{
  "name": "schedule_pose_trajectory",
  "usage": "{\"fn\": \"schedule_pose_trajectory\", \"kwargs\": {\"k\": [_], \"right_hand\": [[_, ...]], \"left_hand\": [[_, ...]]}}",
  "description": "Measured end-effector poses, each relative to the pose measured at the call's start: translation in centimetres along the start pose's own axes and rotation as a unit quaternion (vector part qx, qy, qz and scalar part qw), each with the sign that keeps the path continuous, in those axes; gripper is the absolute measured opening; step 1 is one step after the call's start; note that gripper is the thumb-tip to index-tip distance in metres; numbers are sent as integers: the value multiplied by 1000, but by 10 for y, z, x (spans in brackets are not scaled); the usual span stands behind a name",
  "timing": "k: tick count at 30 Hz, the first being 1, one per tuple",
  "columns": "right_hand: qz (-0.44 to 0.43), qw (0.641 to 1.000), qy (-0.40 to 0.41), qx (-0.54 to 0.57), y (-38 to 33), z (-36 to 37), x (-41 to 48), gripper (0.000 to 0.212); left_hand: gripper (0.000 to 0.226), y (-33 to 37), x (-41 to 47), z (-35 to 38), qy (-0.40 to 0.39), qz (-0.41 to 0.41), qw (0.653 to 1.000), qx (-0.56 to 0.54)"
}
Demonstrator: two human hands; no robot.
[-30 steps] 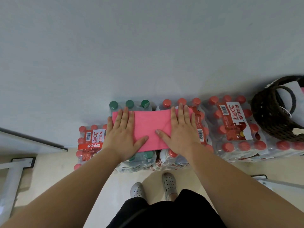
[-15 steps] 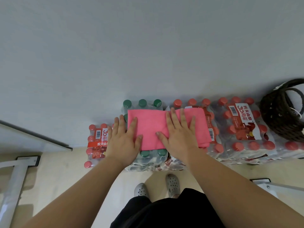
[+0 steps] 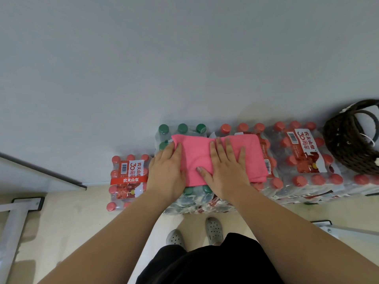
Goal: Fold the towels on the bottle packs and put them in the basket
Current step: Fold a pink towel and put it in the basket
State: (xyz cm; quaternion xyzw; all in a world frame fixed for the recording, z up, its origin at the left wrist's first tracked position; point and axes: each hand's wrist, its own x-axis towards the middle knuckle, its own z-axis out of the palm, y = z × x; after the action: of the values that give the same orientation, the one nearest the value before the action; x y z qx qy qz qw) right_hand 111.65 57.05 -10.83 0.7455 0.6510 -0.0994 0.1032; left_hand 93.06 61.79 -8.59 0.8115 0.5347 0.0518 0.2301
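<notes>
A pink towel (image 3: 196, 158), folded into a strip, lies across the tops of a green-capped bottle pack (image 3: 182, 128) and a red-capped bottle pack (image 3: 242, 127). My left hand (image 3: 167, 173) is at the towel's left edge, fingers curled at its far corner and thumb against the edge. My right hand (image 3: 223, 167) presses flat on the middle of the towel, fingers spread. The dark woven basket (image 3: 348, 144) stands on packs at the far right, about a pack's width from the towel.
Another red-capped pack (image 3: 303, 152) lies between towel and basket, and a lower one (image 3: 129, 177) stands on the floor to the left. A grey wall runs behind. Metal frame legs (image 3: 12, 226) stand left, and my feet (image 3: 213, 228) are below.
My right hand slid from the towel's right end to its middle. My left hand shifted to the left edge and its fingers curled there.
</notes>
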Motion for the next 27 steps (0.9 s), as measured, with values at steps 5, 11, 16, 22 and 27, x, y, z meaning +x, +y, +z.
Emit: {"fn": "schedule_pose_trajectory", "kwargs": {"k": [5,11,16,22,27], "right_hand": [[-18,999,12,41,4,-2,-1,98],[-28,971,76,226,38,-7,-5,95],[3,932,113,344,94,-12,-10,83],[-46,882,100,459,145,-7,-15,60],[-100,885,78,448,176,-5,-18,66]], "left_hand": [[80,13,-3,-11,26,10,989,-145],[85,53,-5,-35,32,38,982,-181],[91,117,11,-25,3,88,980,-180],[90,176,47,30,-44,79,987,-131],[78,196,52,63,-59,55,996,-48]]}}
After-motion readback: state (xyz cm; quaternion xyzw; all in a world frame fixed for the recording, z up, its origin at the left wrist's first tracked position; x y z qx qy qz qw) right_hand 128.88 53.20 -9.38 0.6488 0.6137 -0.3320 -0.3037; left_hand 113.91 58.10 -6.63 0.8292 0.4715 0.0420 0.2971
